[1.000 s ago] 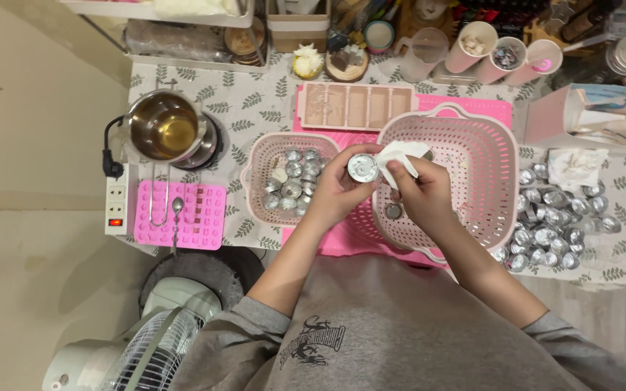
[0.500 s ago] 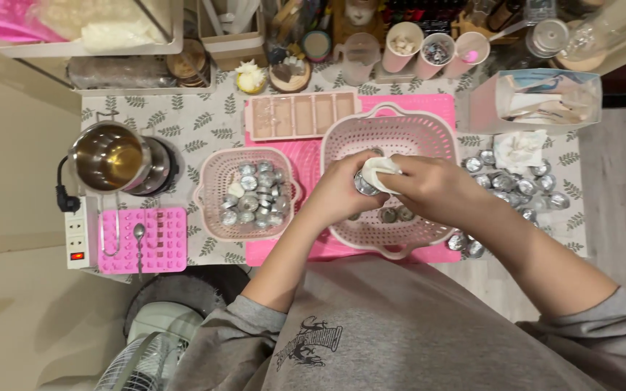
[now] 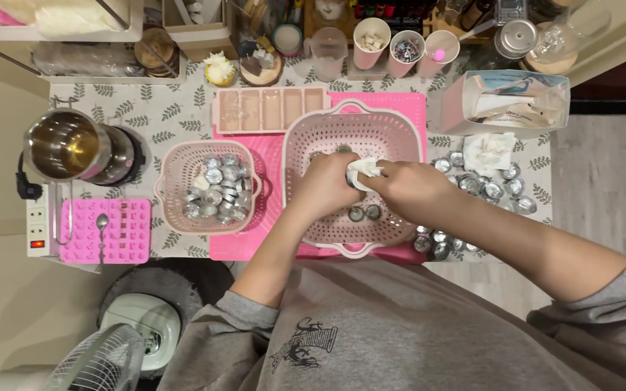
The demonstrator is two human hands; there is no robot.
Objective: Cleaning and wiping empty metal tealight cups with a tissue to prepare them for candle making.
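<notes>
Your left hand [image 3: 325,185] and right hand [image 3: 409,190] meet over the large pink basket [image 3: 306,137] at the desk's middle, both grips closed around a crumpled white cloth [image 3: 364,171]; whatever it wraps is hidden. Left sits a smaller basket [image 3: 172,163] of small metal cups [image 3: 215,190]. An open white box [image 3: 458,108] stands far right.
</notes>
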